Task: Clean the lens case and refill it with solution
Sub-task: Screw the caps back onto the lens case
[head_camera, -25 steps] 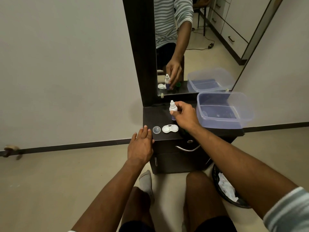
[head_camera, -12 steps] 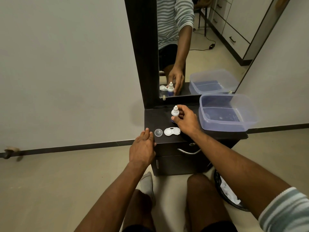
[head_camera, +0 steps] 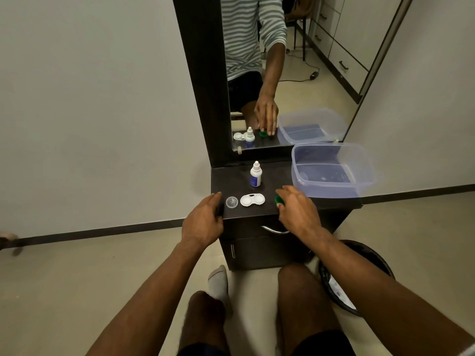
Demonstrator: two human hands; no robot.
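Right fingers (head_camera: 287,193) pinching green cap (head_camera: 279,200) beside lens case (head_camera: 252,200); left fingers (head_camera: 212,201) relaxed, resting on tabletop (head_camera: 272,176) corner.

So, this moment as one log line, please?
right hand: holds small green round cap; white plastic bottle: upright; white twin-well lens case: open; left hand: rests on dark cabinet

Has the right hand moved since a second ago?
Yes. The right hand left the solution bottle and came toward the cabinet front edge, right of the lens case, onto a green cap.
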